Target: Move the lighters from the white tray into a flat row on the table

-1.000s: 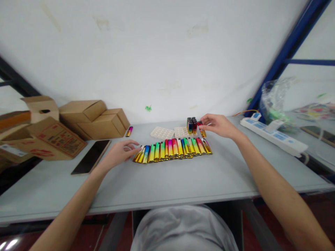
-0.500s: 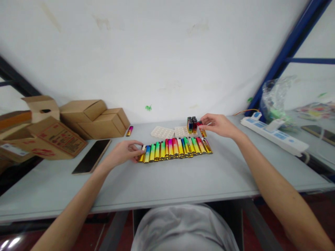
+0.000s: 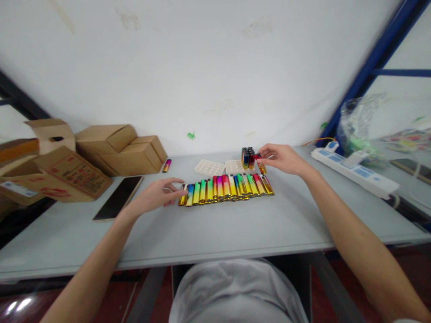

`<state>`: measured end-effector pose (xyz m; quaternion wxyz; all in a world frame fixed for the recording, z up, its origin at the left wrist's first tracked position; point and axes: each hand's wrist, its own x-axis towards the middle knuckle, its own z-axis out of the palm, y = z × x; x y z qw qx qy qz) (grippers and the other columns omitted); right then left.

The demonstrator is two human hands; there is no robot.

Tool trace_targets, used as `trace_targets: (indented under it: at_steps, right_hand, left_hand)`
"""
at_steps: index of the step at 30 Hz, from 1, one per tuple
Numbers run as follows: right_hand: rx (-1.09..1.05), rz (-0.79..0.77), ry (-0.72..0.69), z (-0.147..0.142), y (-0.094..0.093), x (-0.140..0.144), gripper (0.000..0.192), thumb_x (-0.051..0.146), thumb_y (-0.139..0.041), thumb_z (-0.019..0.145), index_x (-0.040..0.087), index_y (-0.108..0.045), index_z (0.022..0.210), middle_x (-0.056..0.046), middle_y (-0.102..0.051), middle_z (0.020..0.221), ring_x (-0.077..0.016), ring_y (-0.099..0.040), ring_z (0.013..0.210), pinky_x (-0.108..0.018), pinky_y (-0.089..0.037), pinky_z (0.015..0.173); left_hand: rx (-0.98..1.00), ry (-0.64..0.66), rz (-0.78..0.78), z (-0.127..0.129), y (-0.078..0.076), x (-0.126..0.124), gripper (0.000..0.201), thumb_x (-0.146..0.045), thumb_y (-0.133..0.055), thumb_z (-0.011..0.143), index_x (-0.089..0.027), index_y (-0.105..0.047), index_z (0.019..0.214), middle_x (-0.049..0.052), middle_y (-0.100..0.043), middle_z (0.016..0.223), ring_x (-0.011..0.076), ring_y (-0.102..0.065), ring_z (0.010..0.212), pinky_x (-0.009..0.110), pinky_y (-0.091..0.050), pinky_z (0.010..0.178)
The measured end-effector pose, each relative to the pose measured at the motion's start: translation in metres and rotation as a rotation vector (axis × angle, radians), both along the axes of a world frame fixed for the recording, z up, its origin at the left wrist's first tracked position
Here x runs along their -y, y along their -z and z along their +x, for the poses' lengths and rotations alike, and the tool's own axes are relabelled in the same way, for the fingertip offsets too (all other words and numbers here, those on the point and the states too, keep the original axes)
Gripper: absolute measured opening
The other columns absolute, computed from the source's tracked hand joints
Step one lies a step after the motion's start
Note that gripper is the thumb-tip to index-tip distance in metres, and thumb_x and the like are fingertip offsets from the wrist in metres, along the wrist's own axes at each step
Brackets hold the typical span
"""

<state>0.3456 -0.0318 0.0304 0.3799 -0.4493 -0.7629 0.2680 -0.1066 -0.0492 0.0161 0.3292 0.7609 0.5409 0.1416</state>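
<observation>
Shiny lighters (image 3: 218, 190) in rainbow-to-gold colours lie side by side in a long row on the grey table. At the row's left end is my left hand (image 3: 158, 195), its thumb and fingers apart around the white-topped end lighter (image 3: 182, 199). My right hand (image 3: 281, 159) pinches a red-and-gold lighter (image 3: 261, 169), tilted, just right of a cluster of upright lighters (image 3: 248, 158). That cluster stands in a pale tray (image 3: 232, 167) with round cells. A second pale tray (image 3: 209, 168) lies to its left with no lighters in it.
A single lighter (image 3: 167, 165) lies apart near the cardboard boxes (image 3: 129, 154). An open carton (image 3: 76, 175) and a dark phone (image 3: 118, 197) are at the left. On the right sit a white power strip (image 3: 353, 174) and a clear plastic bag (image 3: 360, 125).
My left fingers have loosened and drawn slightly back from the end lighter. My right hand stays by the upright cluster with its lighter. The view has shifted slightly.
</observation>
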Motion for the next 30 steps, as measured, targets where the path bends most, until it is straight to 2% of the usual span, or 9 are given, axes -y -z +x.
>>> trace_targets:
  at_steps: [4,6,13,20,25,30]
  right_hand:
    - [0.017,0.004,-0.004,0.001,0.001,-0.001,0.038,0.052,-0.076,0.082,0.02,-0.07,0.101,-0.007,-0.075,0.095,-0.0229,-0.07,0.085,-0.042,-0.058,0.081]
    - [0.026,0.008,-0.007,0.001,0.001,-0.001,0.038,0.052,-0.076,0.082,0.02,-0.07,0.101,-0.007,-0.075,0.095,-0.0226,-0.07,0.085,-0.041,-0.058,0.08]
    - [0.029,0.007,0.001,0.001,0.0,0.0,0.038,0.053,-0.076,0.083,0.02,-0.069,0.101,-0.008,-0.075,0.096,-0.0225,-0.069,0.085,-0.042,-0.058,0.079]
    - [0.022,-0.005,0.004,-0.001,-0.002,0.001,0.04,0.055,-0.076,0.081,0.021,-0.07,0.1,-0.008,-0.076,0.095,-0.0233,-0.07,0.085,-0.042,-0.059,0.08]
    - [0.016,-0.001,-0.005,0.0,-0.001,0.001,0.039,0.055,-0.077,0.082,0.021,-0.069,0.1,-0.008,-0.075,0.096,-0.0234,-0.07,0.086,-0.043,-0.059,0.081]
    - [-0.132,0.019,-0.011,-0.009,-0.017,0.012,0.052,0.052,-0.081,0.079,0.024,-0.064,0.12,-0.003,-0.07,0.092,-0.022,-0.069,0.087,-0.043,-0.058,0.086]
  left_hand:
    - [-0.036,0.041,0.026,-0.002,-0.002,0.008,0.072,-0.065,-0.078,0.075,-0.022,-0.064,0.131,0.004,-0.076,0.087,0.0219,-0.071,0.075,0.028,-0.055,0.064]
    - [-0.058,0.05,0.048,-0.001,-0.004,0.012,0.079,-0.066,-0.079,0.073,-0.02,-0.063,0.134,0.005,-0.076,0.09,0.023,-0.071,0.079,0.031,-0.056,0.07]
    - [-0.148,0.061,0.073,0.006,-0.01,0.019,0.086,-0.067,-0.081,0.068,-0.022,-0.062,0.139,0.004,-0.075,0.091,0.021,-0.068,0.072,0.031,-0.055,0.068]
    - [-0.101,0.024,0.12,0.01,-0.009,0.017,0.072,-0.065,-0.081,0.068,-0.023,-0.073,0.126,0.003,-0.075,0.08,0.0214,-0.067,0.069,0.029,-0.053,0.063]
    - [-0.087,0.047,0.113,0.007,-0.008,0.017,0.073,-0.064,-0.081,0.068,-0.023,-0.071,0.127,0.003,-0.075,0.081,0.0204,-0.067,0.066,0.028,-0.053,0.061]
    - [-0.008,-0.01,0.137,0.004,-0.027,0.012,0.071,-0.064,-0.082,0.068,-0.022,-0.07,0.124,0.004,-0.076,0.084,0.019,-0.067,0.064,0.028,-0.054,0.059]
